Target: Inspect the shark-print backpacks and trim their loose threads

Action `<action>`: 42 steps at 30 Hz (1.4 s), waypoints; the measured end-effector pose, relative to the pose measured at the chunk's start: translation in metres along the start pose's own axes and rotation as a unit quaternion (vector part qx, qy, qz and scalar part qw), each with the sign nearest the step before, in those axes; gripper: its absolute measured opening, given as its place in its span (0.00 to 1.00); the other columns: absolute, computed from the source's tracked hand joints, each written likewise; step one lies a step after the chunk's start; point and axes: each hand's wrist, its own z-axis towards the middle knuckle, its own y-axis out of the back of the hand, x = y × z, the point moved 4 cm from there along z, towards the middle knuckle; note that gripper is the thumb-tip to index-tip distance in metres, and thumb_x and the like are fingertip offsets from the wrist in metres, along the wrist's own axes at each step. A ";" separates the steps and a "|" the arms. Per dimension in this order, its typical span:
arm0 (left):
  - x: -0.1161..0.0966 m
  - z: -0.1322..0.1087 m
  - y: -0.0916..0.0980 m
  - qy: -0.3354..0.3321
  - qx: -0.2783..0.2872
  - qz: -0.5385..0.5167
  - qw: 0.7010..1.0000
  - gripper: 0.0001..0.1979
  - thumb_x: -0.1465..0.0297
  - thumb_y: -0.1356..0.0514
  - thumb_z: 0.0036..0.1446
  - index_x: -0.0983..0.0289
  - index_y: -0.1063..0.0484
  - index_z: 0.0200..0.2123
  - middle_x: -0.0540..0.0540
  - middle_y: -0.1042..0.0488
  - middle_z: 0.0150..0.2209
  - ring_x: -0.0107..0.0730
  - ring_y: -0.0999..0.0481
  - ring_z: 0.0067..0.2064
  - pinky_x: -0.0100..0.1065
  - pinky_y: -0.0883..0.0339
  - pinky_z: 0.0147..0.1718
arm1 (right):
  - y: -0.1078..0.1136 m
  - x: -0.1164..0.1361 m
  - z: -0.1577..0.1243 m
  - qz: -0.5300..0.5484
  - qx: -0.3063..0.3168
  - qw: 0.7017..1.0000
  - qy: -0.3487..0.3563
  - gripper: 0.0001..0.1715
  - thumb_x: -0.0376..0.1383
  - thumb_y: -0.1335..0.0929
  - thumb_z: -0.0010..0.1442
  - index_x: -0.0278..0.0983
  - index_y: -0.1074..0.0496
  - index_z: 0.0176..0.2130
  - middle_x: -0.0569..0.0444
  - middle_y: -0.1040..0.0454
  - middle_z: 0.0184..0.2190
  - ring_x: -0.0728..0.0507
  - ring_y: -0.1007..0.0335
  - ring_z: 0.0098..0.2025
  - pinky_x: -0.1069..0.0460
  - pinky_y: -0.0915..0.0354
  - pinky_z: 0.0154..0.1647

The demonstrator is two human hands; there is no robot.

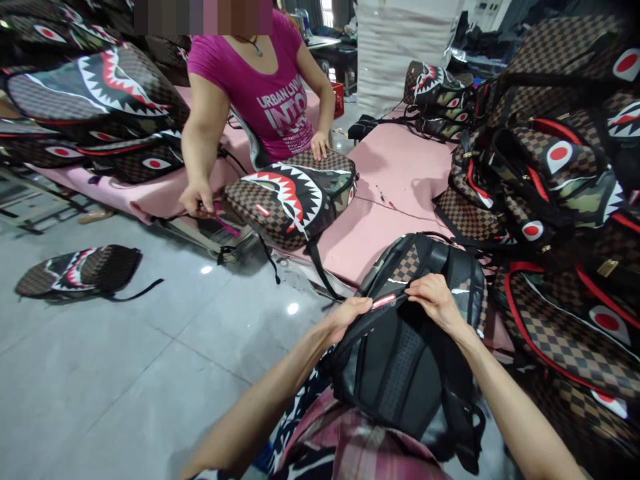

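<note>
A black backpack (400,360) with checkered and camouflage panels rests on my lap, its padded back side facing me. My left hand (347,317) is closed on the backpack's strap edge, just left of a small red label (384,301). To the right of that label, my right hand (434,299) pinches the same dark edge between thumb and fingers. Beyond my hands, a checkered backpack with a shark-mouth print (293,197) lies at the edge of the pink table (395,160), one of its straps hanging toward my left hand.
A person in a purple shirt (273,93) touches the shark-print backpack from across. Piled backpacks (565,293) stand close on my right, and more (110,100) lie at the far left. One backpack (80,272) is on the floor. Small tools (385,199) lie on the table.
</note>
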 end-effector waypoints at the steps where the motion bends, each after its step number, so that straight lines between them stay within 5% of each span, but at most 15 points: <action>1: 0.000 -0.001 -0.001 -0.003 -0.001 -0.001 1.000 0.21 0.57 0.33 0.40 0.70 0.28 0.29 0.50 0.31 0.20 0.22 0.35 0.19 0.25 0.43 0.19 | 0.001 -0.001 -0.003 0.023 -0.008 0.999 -0.022 0.08 0.41 0.34 0.58 0.41 0.27 0.35 0.54 0.25 0.34 0.45 0.32 0.37 0.46 0.44 0.43; 7: 0.003 -0.008 -0.017 -0.057 -0.029 0.052 0.997 0.20 0.54 0.37 0.44 0.67 0.34 0.25 0.50 0.34 0.22 0.25 0.37 0.23 0.27 0.44 0.25 | -0.001 0.003 -0.029 0.142 -0.089 0.948 -0.272 0.19 0.45 0.32 0.52 0.40 0.31 0.43 0.53 0.28 0.37 0.45 0.31 0.38 0.51 0.37 0.38; 12: 0.008 -0.008 -0.025 -0.171 -0.088 0.206 0.960 0.23 0.52 0.45 0.49 0.63 0.48 0.19 0.45 0.50 0.20 0.23 0.50 0.25 0.27 0.56 0.24 | -0.023 0.032 -0.041 0.080 -0.108 0.934 -0.331 0.14 0.46 0.32 0.51 0.38 0.28 0.33 0.54 0.29 0.30 0.45 0.32 0.32 0.52 0.38 0.33; 18: 0.013 -0.009 -0.029 -0.200 -0.099 0.263 0.939 0.21 0.53 0.50 0.52 0.62 0.51 0.20 0.45 0.53 0.21 0.25 0.53 0.26 0.29 0.58 0.25 | -0.033 0.044 -0.058 0.070 -0.168 0.902 -0.392 0.15 0.46 0.35 0.54 0.37 0.28 0.30 0.53 0.27 0.29 0.45 0.32 0.31 0.52 0.39 0.32; 26: 0.022 -0.008 -0.031 -0.226 -0.097 0.262 0.933 0.21 0.53 0.48 0.53 0.63 0.47 0.19 0.46 0.51 0.21 0.25 0.51 0.26 0.29 0.56 0.25 | -0.036 0.050 -0.060 0.112 -0.175 0.888 -0.411 0.14 0.44 0.36 0.54 0.36 0.29 0.27 0.54 0.28 0.23 0.45 0.33 0.27 0.52 0.39 0.28; 30: 0.026 -0.004 -0.029 -0.207 -0.076 0.211 0.952 0.24 0.50 0.44 0.48 0.64 0.44 0.18 0.45 0.48 0.20 0.24 0.49 0.25 0.28 0.54 0.23 | -0.048 0.104 -0.054 0.102 -0.155 0.937 -0.295 0.09 0.30 0.39 0.52 0.37 0.31 0.27 0.55 0.31 0.24 0.47 0.35 0.28 0.54 0.40 0.29; 34: 0.028 -0.010 -0.024 -0.135 -0.039 0.106 0.984 0.22 0.50 0.41 0.46 0.66 0.34 0.22 0.48 0.36 0.21 0.26 0.39 0.26 0.27 0.45 0.26 | -0.077 0.157 -0.055 0.203 -0.010 0.961 -0.186 0.10 0.27 0.39 0.48 0.38 0.31 0.26 0.57 0.31 0.24 0.49 0.35 0.25 0.56 0.40 0.25; 39: 0.022 -0.037 -0.033 -0.096 0.099 0.021 0.990 0.20 0.63 0.35 0.45 0.68 0.28 0.41 0.55 0.26 0.35 0.32 0.29 0.36 0.31 0.39 0.38 | -0.046 0.122 -0.074 0.081 -0.054 0.947 -0.306 0.04 0.32 0.35 0.52 0.38 0.31 0.30 0.57 0.30 0.26 0.47 0.32 0.29 0.53 0.38 0.31; 42: 0.019 -0.044 -0.042 -0.133 0.124 0.005 0.983 0.21 0.65 0.35 0.46 0.67 0.28 0.44 0.57 0.26 0.39 0.36 0.29 0.41 0.33 0.39 0.44 | -0.019 0.101 -0.084 -0.040 -0.117 0.934 -0.336 0.19 0.39 0.33 0.53 0.38 0.35 0.46 0.52 0.29 0.35 0.43 0.31 0.37 0.49 0.36 0.38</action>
